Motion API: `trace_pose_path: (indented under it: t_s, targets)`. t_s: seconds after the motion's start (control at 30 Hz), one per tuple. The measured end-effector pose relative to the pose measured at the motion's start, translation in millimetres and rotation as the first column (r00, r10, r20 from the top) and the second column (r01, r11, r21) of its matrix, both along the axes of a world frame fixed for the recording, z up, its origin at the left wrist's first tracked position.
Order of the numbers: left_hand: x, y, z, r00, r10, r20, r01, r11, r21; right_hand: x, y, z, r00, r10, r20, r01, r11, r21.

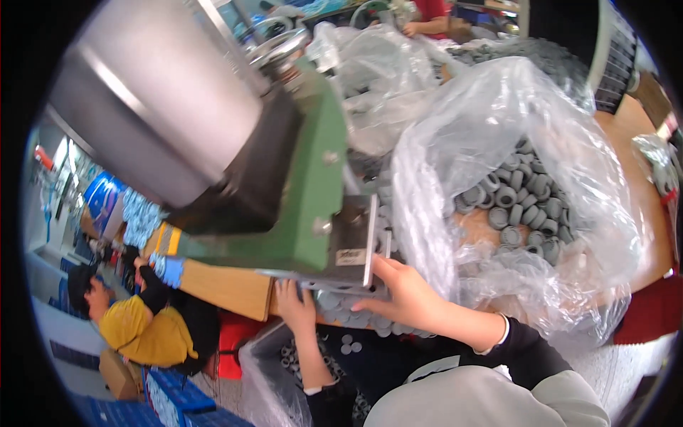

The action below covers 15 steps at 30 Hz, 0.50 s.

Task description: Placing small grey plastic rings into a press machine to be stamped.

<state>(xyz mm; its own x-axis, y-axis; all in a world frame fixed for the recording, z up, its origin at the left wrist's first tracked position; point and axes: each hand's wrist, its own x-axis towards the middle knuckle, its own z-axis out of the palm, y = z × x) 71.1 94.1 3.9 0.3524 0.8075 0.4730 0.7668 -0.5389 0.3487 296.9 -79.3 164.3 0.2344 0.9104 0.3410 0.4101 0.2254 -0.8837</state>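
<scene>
Across the brown wooden table (629, 142), loose grey plastic rings (528, 203) in a clear plastic bag (523, 92) at right suggest much remains, finished count unclear, while near, flat grey discs (333, 302) lie between the left hand (296, 307), grip hidden, and right hand (411, 295), thumb and fingers wide by a green metal press (313, 171).

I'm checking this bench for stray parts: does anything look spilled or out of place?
Possibly: a few loose pale discs lie on something dark, below and apart from the grey disc pile between the two hands. They look dropped, though they may have been put there.
</scene>
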Motion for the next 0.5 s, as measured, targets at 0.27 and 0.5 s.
trace_pose_path:
  t_s: [0.27,0.5]
  targets:
    - [4,-12,15,1.0,-0.016,-0.025,0.016,1.0,0.019,171,-27,-77,0.548,-0.598,0.585,0.769,0.636,-0.069]
    - [25,-51,36,0.917,-0.126,0.379,0.094,0.99,0.103,190,-22,-87,0.234,-0.52,0.821,0.727,0.655,0.207]
